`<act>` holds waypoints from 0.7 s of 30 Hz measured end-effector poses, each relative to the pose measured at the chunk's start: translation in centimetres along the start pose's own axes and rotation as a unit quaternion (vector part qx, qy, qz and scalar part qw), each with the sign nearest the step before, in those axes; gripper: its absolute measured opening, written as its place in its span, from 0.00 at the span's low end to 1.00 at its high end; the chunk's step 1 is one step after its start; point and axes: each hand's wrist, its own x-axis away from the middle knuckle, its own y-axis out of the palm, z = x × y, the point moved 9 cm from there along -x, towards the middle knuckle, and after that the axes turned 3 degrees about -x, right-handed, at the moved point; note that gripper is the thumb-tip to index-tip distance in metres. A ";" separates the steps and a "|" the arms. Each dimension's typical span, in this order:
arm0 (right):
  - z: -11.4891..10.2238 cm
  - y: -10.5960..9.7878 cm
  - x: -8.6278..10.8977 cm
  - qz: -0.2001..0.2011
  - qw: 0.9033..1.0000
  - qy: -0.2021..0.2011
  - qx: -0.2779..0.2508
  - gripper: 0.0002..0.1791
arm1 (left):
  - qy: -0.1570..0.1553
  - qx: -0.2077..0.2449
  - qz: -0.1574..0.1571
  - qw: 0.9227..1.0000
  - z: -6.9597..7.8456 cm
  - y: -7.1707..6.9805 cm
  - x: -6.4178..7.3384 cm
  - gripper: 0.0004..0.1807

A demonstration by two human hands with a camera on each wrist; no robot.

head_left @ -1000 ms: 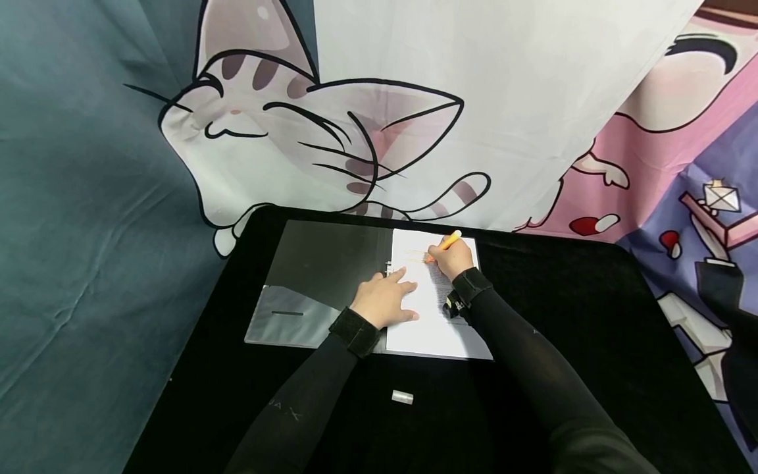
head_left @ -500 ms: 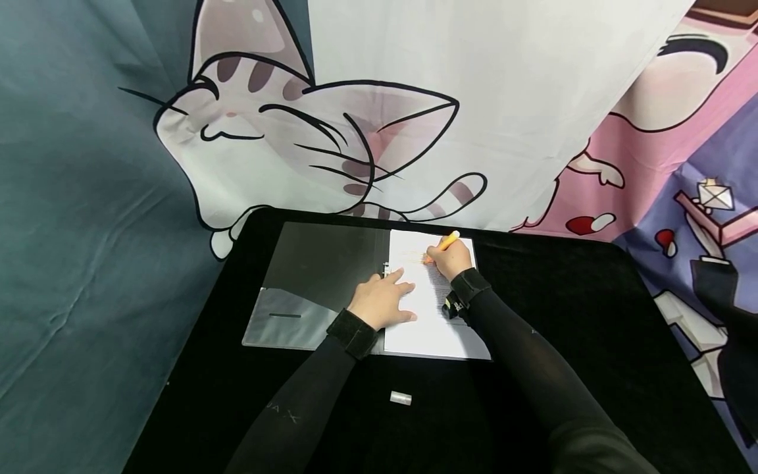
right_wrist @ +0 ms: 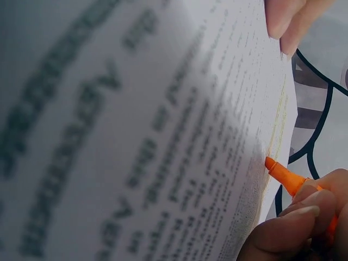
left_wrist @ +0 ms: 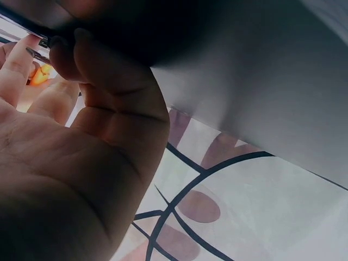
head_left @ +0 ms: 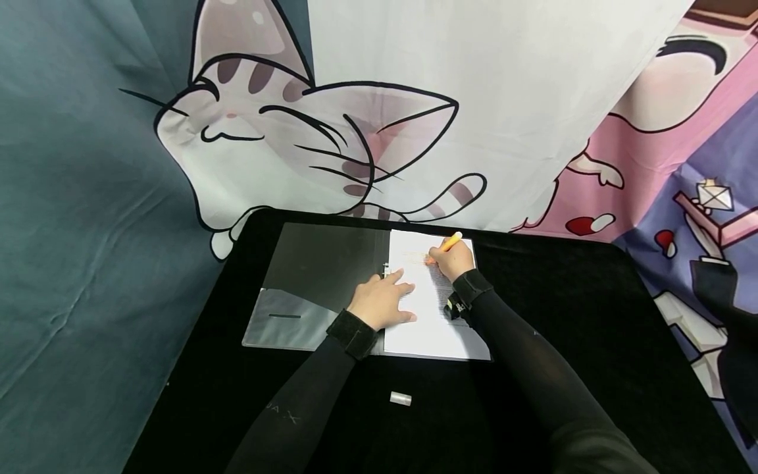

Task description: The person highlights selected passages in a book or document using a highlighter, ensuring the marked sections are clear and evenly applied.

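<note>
In the head view an open binder point(head_left: 326, 257) lies on the black table, with a stack of printed white paper point(head_left: 423, 339) on its right side. My left hand point(head_left: 381, 303) rests with spread fingers on the paper's left edge, near the metal clip point(head_left: 386, 269). An orange highlighter point(head_left: 453, 241) with a pale end is pinched in my right hand point(head_left: 454, 260), near the top of the page. Seen from the right wrist, the orange tip point(right_wrist: 269, 162) is at the printed lines, close to yellow and orange marks. The left wrist view shows my palm point(left_wrist: 60, 157) and bent fingers.
A small whitish cylinder point(head_left: 401, 398) lies on the black cloth point(head_left: 450, 428) in front of the binder. The binder's left cover has a clear pocket point(head_left: 290, 322). A cartoon-printed curtain point(head_left: 379, 145) hangs behind the table.
My right hand and the highlighter have shifted very slightly to the right along the page. The left hand has stayed in place on the paper. The head view moved a little early on.
</note>
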 end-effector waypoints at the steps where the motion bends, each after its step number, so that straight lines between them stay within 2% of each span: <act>1: 0.5 0.1 -0.5 0.004 1.000 -0.008 0.002 0.15 | 0.000 0.000 0.001 1.000 0.0 0.0 0.0 0.38; 3: 0.9 0.2 -0.9 0.008 1.000 -0.009 0.003 0.15 | 0.000 -0.001 0.001 1.000 0.0 0.0 0.0 0.38; 9: -0.6 -0.6 0.8 -0.007 1.000 0.021 -0.004 0.13 | 0.000 -0.001 0.002 1.000 0.0 0.0 0.0 0.38; 16: 4.9 1.2 -4.5 -0.006 1.000 0.010 0.017 0.14 | -0.002 -0.001 0.001 1.000 0.0 0.1 -0.1 0.38; 21: 4.4 0.8 -3.9 0.010 1.000 0.011 0.027 0.14 | -0.004 0.000 -0.008 1.000 0.0 0.2 -0.2 0.39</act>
